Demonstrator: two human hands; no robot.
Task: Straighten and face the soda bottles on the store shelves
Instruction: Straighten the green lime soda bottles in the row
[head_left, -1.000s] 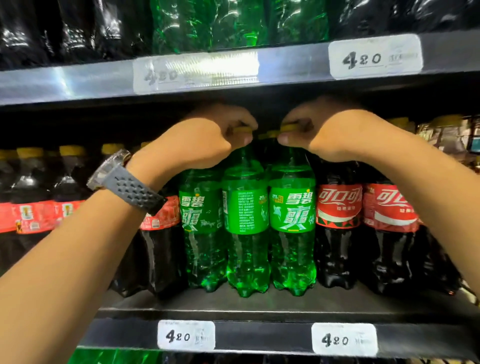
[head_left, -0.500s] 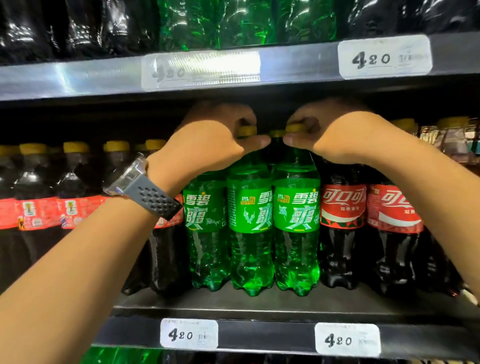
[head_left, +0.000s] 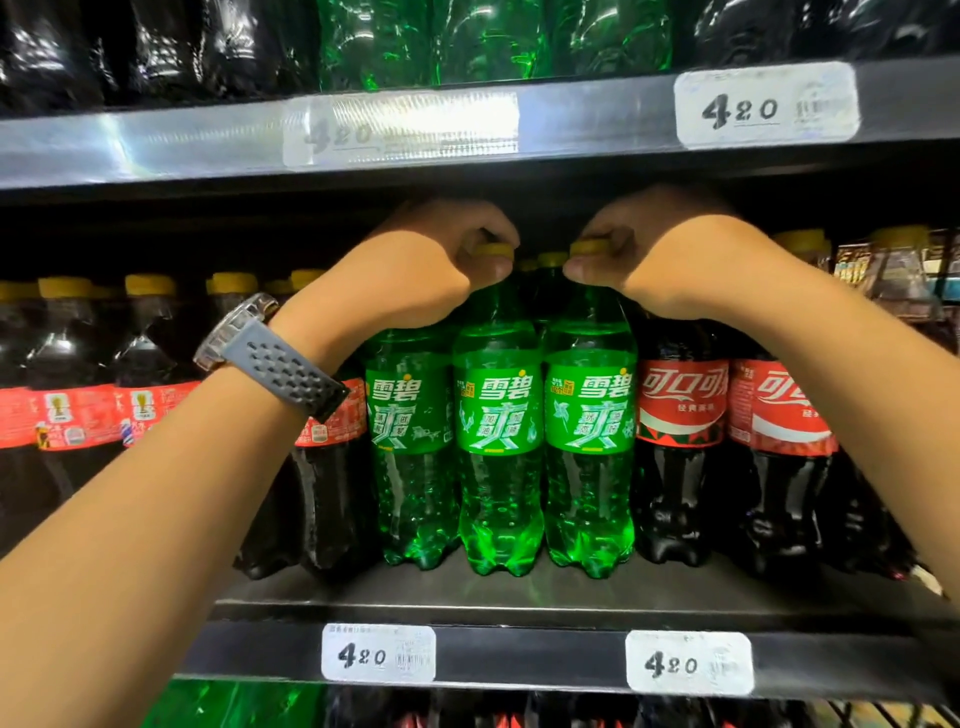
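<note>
Three green soda bottles stand side by side at the front of the middle shelf (head_left: 519, 597), labels facing me. My left hand (head_left: 431, 270), a watch on its wrist, grips the yellow cap of the middle green bottle (head_left: 498, 415). My right hand (head_left: 654, 254) grips the yellow cap of the right green bottle (head_left: 589, 415). The left green bottle (head_left: 408, 421) stands partly behind my left wrist. Dark cola bottles with red labels (head_left: 680, 405) flank the green ones on both sides.
The upper shelf edge (head_left: 156, 140) hangs close above my hands and carries price tags (head_left: 763, 106). More dark and green bottles stand on that shelf. Two price tags (head_left: 378, 653) sit on the middle shelf's front rail. Another row of bottles shows below.
The middle green bottle has been turned so its label front faces me, matching the other two. Both hands stayed on the caps, thumbs drawn apart slightly.
</note>
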